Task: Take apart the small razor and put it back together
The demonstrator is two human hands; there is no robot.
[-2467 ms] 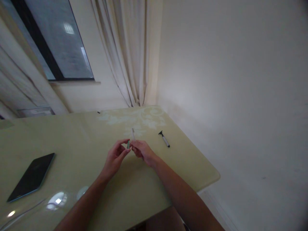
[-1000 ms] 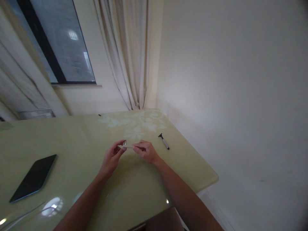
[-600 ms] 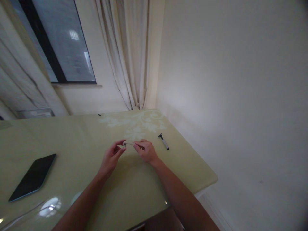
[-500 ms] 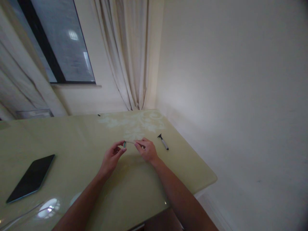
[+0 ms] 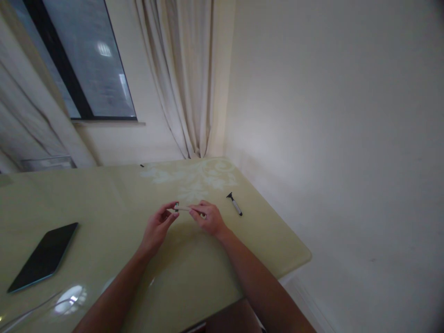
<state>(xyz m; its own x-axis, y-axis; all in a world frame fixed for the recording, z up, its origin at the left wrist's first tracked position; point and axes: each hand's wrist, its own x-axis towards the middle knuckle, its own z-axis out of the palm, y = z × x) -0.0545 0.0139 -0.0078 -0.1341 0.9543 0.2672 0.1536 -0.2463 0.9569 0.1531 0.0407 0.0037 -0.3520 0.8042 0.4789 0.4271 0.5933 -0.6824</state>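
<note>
My left hand (image 5: 157, 229) pinches a small dark green-edged piece, which looks like a razor cartridge (image 5: 176, 204), between thumb and fingertips. A thin pale stick (image 5: 183, 208) is gripped in my right hand (image 5: 210, 221), its tip pointing left and overlapping the small piece from this view. Whether the stick has bristles at that tip is too small to tell. Both hands are raised over the pale green table (image 5: 194, 268). To the right of my right hand lies a razor (image 5: 235, 205) with a black head and grey handle.
A dark tablet (image 5: 44, 256) rests on the table at the left, with a cable (image 5: 34, 307) near the front left. A brown edge (image 5: 229, 319) shows at the bottom. Curtains (image 5: 183, 83) and a wall (image 5: 329, 138) bound the table. A tiny black item (image 5: 142, 165) lies at the far edge.
The stick's tip has moved left and slightly down, from the small piece's top to across its middle. My right hand has shifted a little left with it.
</note>
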